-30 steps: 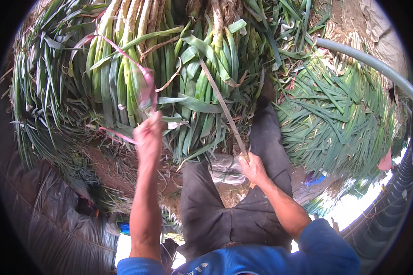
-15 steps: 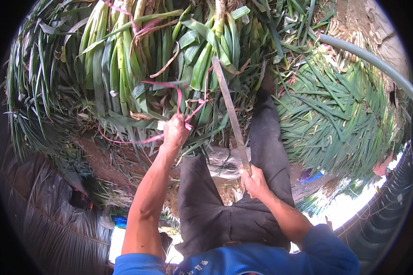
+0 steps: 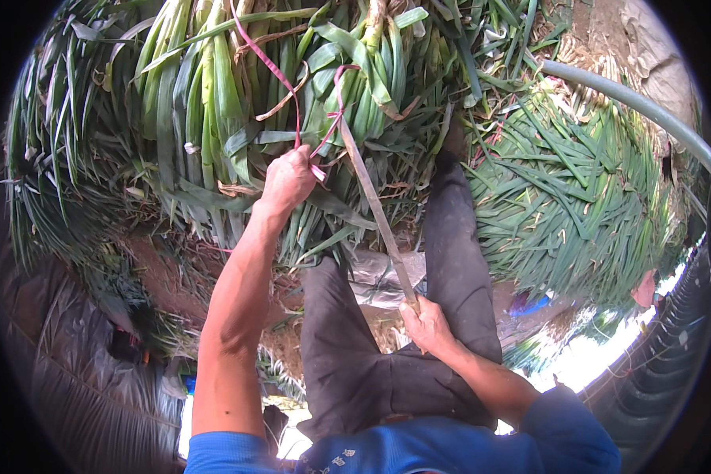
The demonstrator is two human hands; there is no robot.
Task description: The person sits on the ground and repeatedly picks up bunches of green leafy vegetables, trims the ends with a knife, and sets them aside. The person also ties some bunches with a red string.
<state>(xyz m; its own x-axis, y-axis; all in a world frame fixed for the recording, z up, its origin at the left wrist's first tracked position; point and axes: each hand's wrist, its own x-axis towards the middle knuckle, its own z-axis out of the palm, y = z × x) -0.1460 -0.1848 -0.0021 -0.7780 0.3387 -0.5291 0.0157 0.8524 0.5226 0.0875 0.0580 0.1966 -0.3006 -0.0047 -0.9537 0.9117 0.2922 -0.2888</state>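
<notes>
My left hand is closed on a pink plastic string, in front of a heap of long green leafy stalks that look like leeks or large scallions. From the fist one strand runs up over the leaves, and another loops toward the right, with a small knot in it. My right hand, near my lap, grips one end of a long, narrow, flat blade-like stick. It slants up and to the left, and its far tip meets the knotted string loop.
At the right lies another broad pile of green stalks, with a grey curved pipe above it. Dark plastic sheeting covers the lower left. Between my legs is a crumpled clear plastic sheet.
My left hand has moved up and left, drawing the pink string into a straighter line. The stick has shifted slightly left and down, its tip now at the string's knot.
</notes>
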